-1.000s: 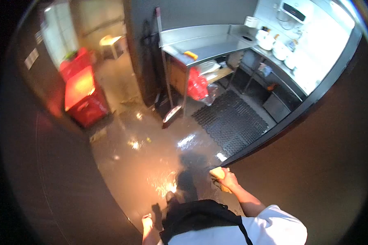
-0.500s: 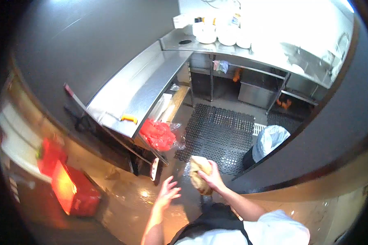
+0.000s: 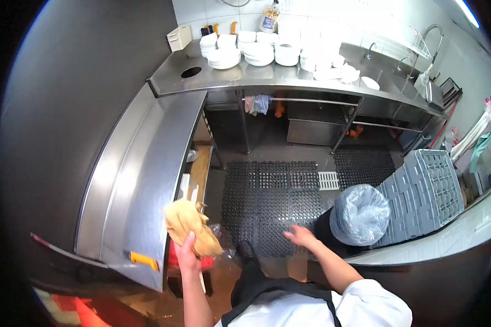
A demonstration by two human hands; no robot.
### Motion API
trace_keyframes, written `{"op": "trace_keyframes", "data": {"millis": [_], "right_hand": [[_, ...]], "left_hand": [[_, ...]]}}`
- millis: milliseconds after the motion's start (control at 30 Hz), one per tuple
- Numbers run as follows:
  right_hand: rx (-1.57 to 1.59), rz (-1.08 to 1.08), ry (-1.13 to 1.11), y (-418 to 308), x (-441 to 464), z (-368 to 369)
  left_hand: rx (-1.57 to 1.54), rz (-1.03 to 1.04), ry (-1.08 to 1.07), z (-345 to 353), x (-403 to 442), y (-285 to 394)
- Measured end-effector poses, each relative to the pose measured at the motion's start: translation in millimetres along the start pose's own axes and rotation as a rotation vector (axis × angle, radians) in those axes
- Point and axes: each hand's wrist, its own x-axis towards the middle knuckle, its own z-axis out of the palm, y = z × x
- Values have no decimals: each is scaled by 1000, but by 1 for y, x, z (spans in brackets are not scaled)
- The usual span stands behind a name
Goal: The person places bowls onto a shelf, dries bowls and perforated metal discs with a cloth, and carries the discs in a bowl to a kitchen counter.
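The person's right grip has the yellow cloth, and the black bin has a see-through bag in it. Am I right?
Not quite: the left grip has the yellow cloth, as the head view shows. The black bin does have a see-through bag in it.

Right grip freed, cloth in left grip

Tan cloth (perhaps folded), bunched in the left hand.
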Motion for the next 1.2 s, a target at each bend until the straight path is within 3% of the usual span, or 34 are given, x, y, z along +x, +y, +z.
{"op": "trace_keyframes", "data": {"millis": [67,167,200,233,267,367,467,567,633,667,700,767,800,833,867,900,933,967,1033,1100,1200], "right_hand": [[-208,164,-21,64,-15,6],[-172,468,45,176,-64,55],[268,853,-36,147,-91,30],[444,977,45,165,-104,48],[379,912,161,134,-117,37],[525,782,221,104,-124,42],[714,787,133,85,-59,64],[956,765,50,88,18,91],[1321,627,19,112,76,106],[1453,543,18,133,109,109],[1465,509,31,157,145,110],[662,722,62,211,253,85],[600,801,181,179,288,16],[429,665,335,172,329,-31],[628,593,461,164,376,-77],[424,328,797,164,430,-105],[784,362,523,117,453,-188],[797,91,678,97,496,-226],[1127,-5,567,-17,510,-348],[1237,-192,407,-76,544,-410],[1265,-342,239,-156,595,-443]], "left_hand": [[115,217,31,13,79,20],[355,402,157,5,191,37],[549,441,177,9,220,55],[746,480,191,17,247,75],[945,519,200,21,272,89],[1328,770,346,14,349,109],[1416,715,510,6,411,115],[1502,290,450,-1,451,109],[1682,2,726,57,459,98],[1636,141,749,64,468,96],[1583,286,767,65,479,93],[1415,496,755,70,516,98],[1297,556,727,71,543,102],[1176,607,699,80,564,103],[1153,630,667,121,572,110],[1083,609,594,144,596,110],[1018,583,527,159,620,106],[954,552,462,175,638,107],[874,449,302,257,644,110],[760,267,211,320,659,109],[655,107,10,361,723,94]]}}
